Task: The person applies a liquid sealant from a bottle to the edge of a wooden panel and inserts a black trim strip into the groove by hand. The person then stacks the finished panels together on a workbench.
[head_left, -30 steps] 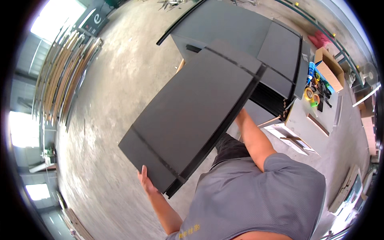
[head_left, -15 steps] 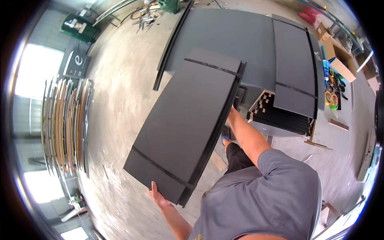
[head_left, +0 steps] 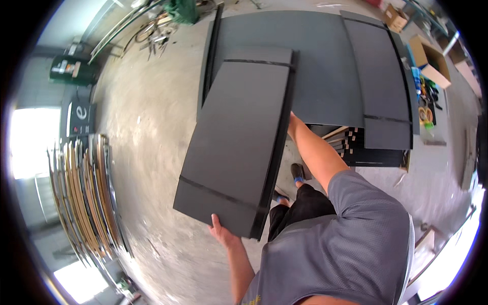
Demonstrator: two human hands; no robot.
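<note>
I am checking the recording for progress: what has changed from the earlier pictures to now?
The long dark grey flat panel has been carried forward, its far end now overlapping the stack of dark grey panels on the concrete floor. The left hand stays at its near edge, the right hand at its right edge.

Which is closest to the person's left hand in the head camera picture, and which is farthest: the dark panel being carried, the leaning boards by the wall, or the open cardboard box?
1. Dark panel: the left hand has its grip on the near edge.
2. Leaning boards: off to the left, by the wall.
3. Open cardboard box: far away at the upper right.
</note>
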